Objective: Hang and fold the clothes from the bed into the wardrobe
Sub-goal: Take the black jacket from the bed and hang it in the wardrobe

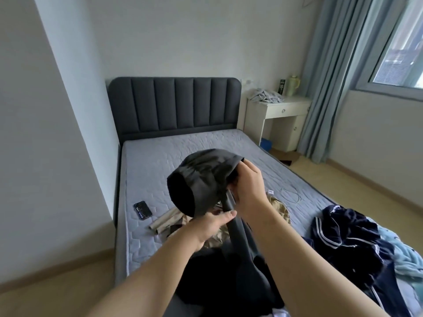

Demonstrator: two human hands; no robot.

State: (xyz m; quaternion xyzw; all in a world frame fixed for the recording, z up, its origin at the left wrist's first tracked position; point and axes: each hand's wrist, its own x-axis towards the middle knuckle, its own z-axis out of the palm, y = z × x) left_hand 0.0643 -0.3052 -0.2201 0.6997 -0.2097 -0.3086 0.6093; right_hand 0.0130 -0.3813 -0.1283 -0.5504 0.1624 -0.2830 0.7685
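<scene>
I hold a dark grey garment [201, 179] up over the bed [160, 156]; its top bulges open and the rest hangs down toward me. My right hand [248, 186] grips its upper right edge, fingers curled into the cloth. My left hand [214, 223] pinches the fabric lower down, thumb on a narrow hanging strip. Beige clothing [169, 221] lies on the mattress beneath my hands. A navy jacket with white stripes [348, 243] is heaped at the right, beside a light blue cloth [402, 252].
A phone [143, 210] lies on the mattress at the left, a white cable [291, 194] at the right. Behind the bed stands a white bedside desk [277, 115] with clutter and a kettle. Curtains and a window are at the right, a wall at the left.
</scene>
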